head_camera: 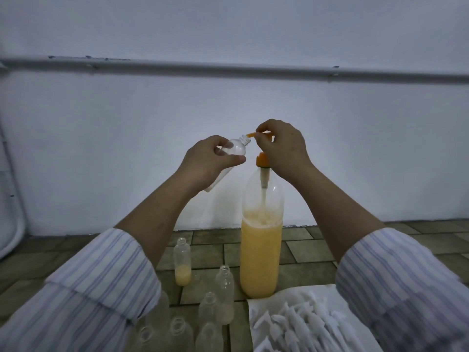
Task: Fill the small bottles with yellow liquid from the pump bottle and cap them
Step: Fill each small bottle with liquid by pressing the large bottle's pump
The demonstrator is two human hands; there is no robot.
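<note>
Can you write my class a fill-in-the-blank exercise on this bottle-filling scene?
1. The left hand holds a small bottle that is ____ inside.
2. The right hand pinches the pump bottle's orange ____.
3. The liquid in the pump bottle is ____.
4. The white caps lie on a white ____.

Missing words: empty; spout; yellow; sheet

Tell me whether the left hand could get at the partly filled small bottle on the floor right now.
Probably not yet: the left hand holds an empty bottle at the pump spout. The partly filled bottle stands uncovered below.
</note>
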